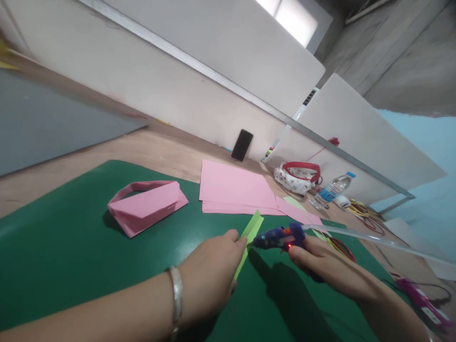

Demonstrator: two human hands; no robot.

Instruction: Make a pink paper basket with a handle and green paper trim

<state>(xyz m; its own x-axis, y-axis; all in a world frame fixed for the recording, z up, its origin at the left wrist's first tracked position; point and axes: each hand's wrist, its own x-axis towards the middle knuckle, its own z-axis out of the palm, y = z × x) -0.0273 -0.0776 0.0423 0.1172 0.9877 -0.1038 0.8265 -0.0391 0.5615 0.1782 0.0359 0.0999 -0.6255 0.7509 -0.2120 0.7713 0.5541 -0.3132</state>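
Green mat [71, 256] on wood desk [156, 152], white wall [149, 80]

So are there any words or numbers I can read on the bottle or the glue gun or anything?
None can be read.
Water bottle: blue label, print too blurred.
Glue gun in the right hand: no readable marking.
White box against the wall: dark marks, too small.
Green paper strip in the left hand: blank.

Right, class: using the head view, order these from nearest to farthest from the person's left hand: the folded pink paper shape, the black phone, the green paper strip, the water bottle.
From the left hand:
1. Green paper strip, held in its grip, just right of the fingers.
2. Folded pink paper shape, on the green mat, up and to the left.
3. Black phone, leaning on the back wall.
4. Water bottle, lying far right.
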